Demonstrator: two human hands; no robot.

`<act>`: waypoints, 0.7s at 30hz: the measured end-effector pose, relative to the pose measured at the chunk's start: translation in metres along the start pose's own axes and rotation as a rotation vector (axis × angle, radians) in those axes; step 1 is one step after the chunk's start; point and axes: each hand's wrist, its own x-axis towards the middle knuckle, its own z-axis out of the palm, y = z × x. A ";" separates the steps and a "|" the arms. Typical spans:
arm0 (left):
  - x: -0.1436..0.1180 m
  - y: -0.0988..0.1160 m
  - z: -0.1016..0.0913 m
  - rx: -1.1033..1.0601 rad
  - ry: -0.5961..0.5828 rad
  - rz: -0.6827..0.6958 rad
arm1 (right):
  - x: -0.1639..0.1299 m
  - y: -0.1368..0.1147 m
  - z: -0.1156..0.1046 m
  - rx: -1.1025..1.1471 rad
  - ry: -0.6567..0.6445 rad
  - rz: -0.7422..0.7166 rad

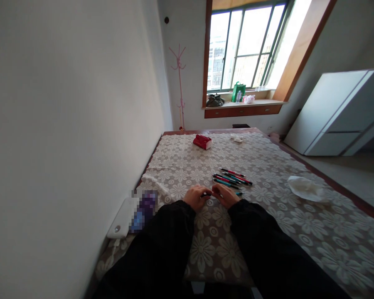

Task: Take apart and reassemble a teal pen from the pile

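Observation:
My left hand (197, 196) and my right hand (225, 194) meet over a table covered by a floral lace cloth (268, 207). Between them they grip one pen (238, 193): a dark end shows at the left fingers and a teal tip sticks out past the right hand. Just beyond the hands lies a small pile of several pens (232, 177), red and teal, side by side on the cloth. Both arms are in black sleeves.
A red and white box (202, 141) lies at the far end of the table, a crumpled white tissue (305, 188) to the right. A white power bank (123, 218) sits at the left edge by the wall. A white cabinet (339, 112) stands at right.

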 end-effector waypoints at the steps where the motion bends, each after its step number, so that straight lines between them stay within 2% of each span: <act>1: 0.000 0.000 0.000 0.002 -0.003 0.003 | 0.000 -0.001 0.000 0.013 0.003 -0.002; 6: -0.001 0.003 -0.001 0.012 0.015 -0.014 | 0.001 -0.008 -0.004 -0.010 -0.023 -0.003; 13: -0.001 0.002 -0.004 0.069 0.179 -0.206 | -0.002 -0.004 -0.032 -0.283 -0.006 0.052; 17: -0.001 -0.002 -0.002 0.083 0.201 -0.237 | -0.008 0.010 -0.050 -0.359 -0.086 0.101; 21: -0.001 -0.002 -0.001 0.083 0.201 -0.225 | -0.010 0.021 -0.052 -0.343 -0.205 0.131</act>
